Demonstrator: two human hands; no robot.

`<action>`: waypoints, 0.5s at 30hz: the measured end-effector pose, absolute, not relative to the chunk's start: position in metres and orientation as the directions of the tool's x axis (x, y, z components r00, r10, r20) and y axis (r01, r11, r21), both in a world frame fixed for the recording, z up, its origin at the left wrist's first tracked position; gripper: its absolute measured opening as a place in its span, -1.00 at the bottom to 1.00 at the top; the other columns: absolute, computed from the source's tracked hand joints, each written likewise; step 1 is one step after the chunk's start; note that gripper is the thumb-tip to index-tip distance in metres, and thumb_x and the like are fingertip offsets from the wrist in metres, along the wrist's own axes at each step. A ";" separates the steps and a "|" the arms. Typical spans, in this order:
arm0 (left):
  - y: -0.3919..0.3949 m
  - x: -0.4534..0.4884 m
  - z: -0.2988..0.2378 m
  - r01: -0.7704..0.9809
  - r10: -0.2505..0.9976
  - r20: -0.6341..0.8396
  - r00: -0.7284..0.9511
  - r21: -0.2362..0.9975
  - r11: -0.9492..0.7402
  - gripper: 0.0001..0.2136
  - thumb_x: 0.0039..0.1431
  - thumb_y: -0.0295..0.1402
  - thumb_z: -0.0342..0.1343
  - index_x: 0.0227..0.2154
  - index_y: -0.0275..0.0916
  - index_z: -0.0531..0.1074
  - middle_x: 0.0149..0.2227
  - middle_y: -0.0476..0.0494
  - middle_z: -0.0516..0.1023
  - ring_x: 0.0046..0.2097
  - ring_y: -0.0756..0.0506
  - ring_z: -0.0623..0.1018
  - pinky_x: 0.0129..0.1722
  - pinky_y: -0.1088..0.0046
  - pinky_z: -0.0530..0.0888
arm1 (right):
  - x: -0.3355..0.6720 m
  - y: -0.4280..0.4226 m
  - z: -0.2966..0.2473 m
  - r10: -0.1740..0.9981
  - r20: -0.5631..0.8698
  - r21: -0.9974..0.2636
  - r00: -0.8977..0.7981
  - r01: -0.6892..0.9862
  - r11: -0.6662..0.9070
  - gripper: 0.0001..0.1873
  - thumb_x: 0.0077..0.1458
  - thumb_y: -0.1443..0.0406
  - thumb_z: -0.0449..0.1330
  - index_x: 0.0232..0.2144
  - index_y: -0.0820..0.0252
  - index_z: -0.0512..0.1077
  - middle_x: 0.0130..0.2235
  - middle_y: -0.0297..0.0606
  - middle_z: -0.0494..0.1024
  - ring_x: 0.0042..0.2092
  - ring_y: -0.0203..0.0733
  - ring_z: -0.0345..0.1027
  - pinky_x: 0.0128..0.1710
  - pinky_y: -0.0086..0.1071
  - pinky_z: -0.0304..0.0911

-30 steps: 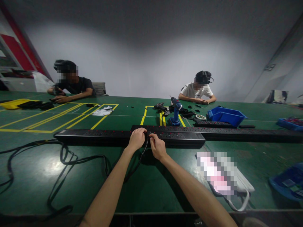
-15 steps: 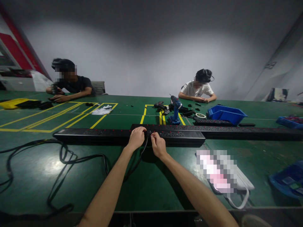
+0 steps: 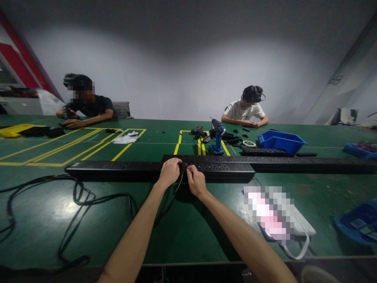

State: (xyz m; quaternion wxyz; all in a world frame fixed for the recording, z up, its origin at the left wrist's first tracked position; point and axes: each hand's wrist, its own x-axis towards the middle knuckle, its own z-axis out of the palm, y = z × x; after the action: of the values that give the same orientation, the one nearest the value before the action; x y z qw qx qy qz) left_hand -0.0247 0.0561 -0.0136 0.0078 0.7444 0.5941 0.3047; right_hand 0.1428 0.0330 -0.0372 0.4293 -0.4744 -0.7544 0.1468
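two-handed work at the middle of the near power strip (image 3: 118, 168), lying lengthwise across the green table (image 3: 188, 236) just in front of a second strip (image 3: 294, 162). left hand (image 3: 169, 172) curled down over the strip's top, seemingly clamping it. right hand (image 3: 196, 181) pinched at the fingertips on a small black plug (image 3: 184, 166) right between the two hands, too small to tell how deep in its socket. black cable (image 3: 88, 198) dropping from the plug toward the body, then looping off to the left over the table.

probably best to press the strip flat with the left hand, so as not to shove it into the one behind. hold the plug by its body, not by the cable, and move it straight along the socket's axis, no rocking. leave slack in the cable and watch the loops at the left for snagging. blue drill (image 3: 218, 137), tape roll (image 3: 249, 144) and blue bin (image 3: 281, 142) well apart beyond both strips, near a co-worker's hands (image 3: 250, 125); no call to reach that far.
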 end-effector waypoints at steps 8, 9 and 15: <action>0.054 -0.022 -0.012 0.895 0.891 0.445 0.093 0.355 -0.271 -0.68 0.21 -0.49 -0.13 -0.11 -0.16 0.47 0.09 -0.15 0.51 0.26 -0.20 0.31 0.25 0.15 0.28 | 0.140 0.032 -0.033 0.872 0.466 -0.699 -0.149 0.543 0.466 -0.63 0.35 0.10 -0.09 -0.21 0.11 0.46 -0.39 -0.30 0.53 -0.37 -0.22 0.40 -0.35 -0.45 0.07; 0.054 -0.022 -0.013 0.897 0.891 0.444 0.090 0.353 -0.267 -0.68 0.21 -0.49 -0.13 -0.11 -0.15 0.47 0.11 -0.14 0.50 0.29 -0.21 0.28 0.27 0.11 0.24 | 0.138 0.031 -0.032 0.884 0.445 -0.731 -0.146 0.511 0.452 -0.59 0.35 0.08 -0.10 -0.28 0.12 0.46 -0.42 -0.31 0.51 -0.39 -0.24 0.38 -0.37 -0.45 0.07; 0.055 -0.023 -0.014 0.908 0.908 0.411 0.084 0.344 -0.240 -0.70 0.23 -0.48 -0.13 -0.11 -0.13 0.45 0.17 -0.12 0.46 0.34 -0.26 0.19 0.32 -0.22 -0.01 | 0.119 0.032 -0.027 0.974 0.115 -0.984 -0.195 0.114 0.139 -0.47 0.24 -0.05 0.01 -0.61 0.17 0.29 -0.64 -0.38 0.33 -0.61 -0.35 0.18 -0.56 -0.47 0.04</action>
State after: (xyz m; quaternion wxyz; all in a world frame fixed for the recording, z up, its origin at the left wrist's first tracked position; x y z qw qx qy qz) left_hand -0.0231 0.0545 -0.0143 0.0000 0.7363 0.6164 0.2792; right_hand 0.1190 0.0324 -0.0271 0.4489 -0.4484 -0.6065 0.4791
